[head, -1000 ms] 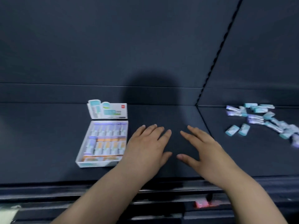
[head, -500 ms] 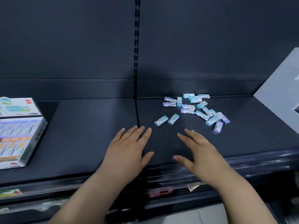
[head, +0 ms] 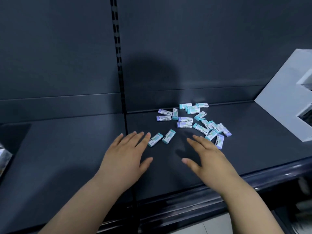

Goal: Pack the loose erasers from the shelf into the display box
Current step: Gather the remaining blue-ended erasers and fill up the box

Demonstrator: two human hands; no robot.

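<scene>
Several loose erasers [head: 192,121] in teal and purple sleeves lie scattered on the dark shelf [head: 67,149], just beyond my hands. My left hand [head: 125,157] hovers flat with fingers spread, its fingertips almost touching the nearest teal eraser [head: 155,139]. A second teal eraser [head: 168,136] lies beside that one. My right hand [head: 207,157] is also open, fingers pointing at the pile, close to a purple eraser [head: 219,141]. Only a blurred corner of the display box [head: 4,157] shows at the far left edge.
A white panel or fixture [head: 287,102] leans at the right end of the shelf. A slotted upright [head: 118,56] splits the dark back wall. The shelf's front lip [head: 219,188] runs below my wrists, with pale floor beneath.
My view has swung right: the display box slid from the centre-left almost out of frame, and the eraser pile came to the middle. Both open hands moved nearer the erasers.
</scene>
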